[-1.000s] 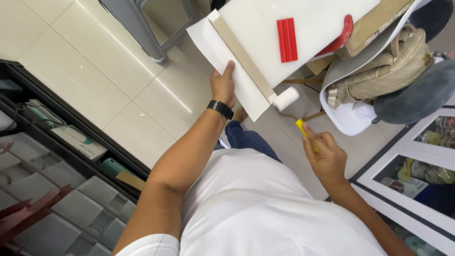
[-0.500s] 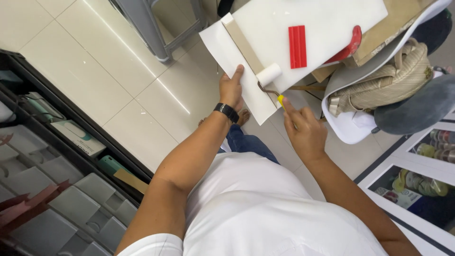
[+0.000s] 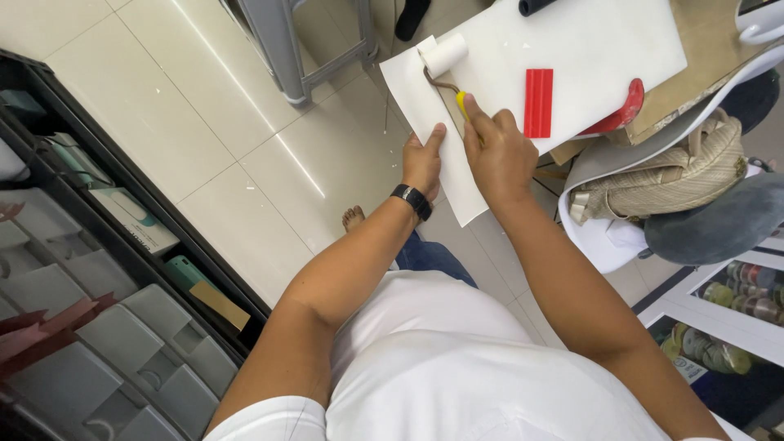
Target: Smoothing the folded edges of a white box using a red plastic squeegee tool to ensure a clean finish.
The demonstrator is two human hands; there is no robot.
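My right hand [image 3: 500, 155] grips the yellow handle of a small white roller [image 3: 443, 55], whose drum rests on the far end of a white sheet [image 3: 412, 90]. The sheet hangs over the edge of a white board [image 3: 588, 49]. My left hand [image 3: 423, 163], with a black watch on its wrist, presses the sheet flat with the fingers spread, just left of the right hand. A red flat scraper [image 3: 538, 102] lies on the board to the right of my right hand.
A grey metal stool leg [image 3: 282, 49] stands on the tiled floor to the left. A dark shelf unit with boxes and grey drawers [image 3: 122, 327] runs along the left. A woven bag [image 3: 653, 184] and dark cushion [image 3: 719, 220] sit on a white chair at right.
My right hand has moved onto the sheet and pushed the roller from the near end up to the far end. The left hand stays pressed on the sheet.
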